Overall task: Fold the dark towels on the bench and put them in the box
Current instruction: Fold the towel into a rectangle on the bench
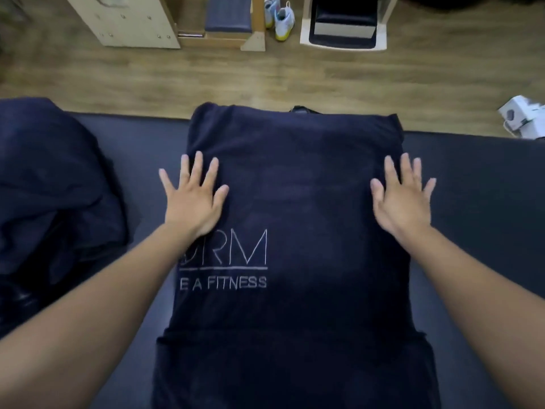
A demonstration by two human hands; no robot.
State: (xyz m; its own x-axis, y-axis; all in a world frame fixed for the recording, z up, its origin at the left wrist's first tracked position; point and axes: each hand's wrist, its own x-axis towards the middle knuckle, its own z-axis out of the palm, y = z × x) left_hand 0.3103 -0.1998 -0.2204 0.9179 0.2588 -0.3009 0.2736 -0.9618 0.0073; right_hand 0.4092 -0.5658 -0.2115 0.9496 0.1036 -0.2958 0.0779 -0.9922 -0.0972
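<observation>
Left hand (193, 199) and right hand (402, 199), fingers (198, 166) spread apart, are smoothing the dark towel (295, 216) on the surface (472, 202), probably needing an edge gripped next for another fold

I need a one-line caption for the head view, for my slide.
Left hand and right hand rest flat on a dark towel spread across the bench, a towel heap to its left.

Two grips are counted: the left grip (193, 202) and the right grip (404, 202). One towel (295, 187) is spread flat on the one desk (472, 187). One heap of dark cloth (50, 187) is seen at the left; the towels in it cannot be counted. On the floor (354, 78) two shoes are counted, the nearer shoe (284, 23) and the farther shoe (271, 10), and one white box (525, 119).
</observation>
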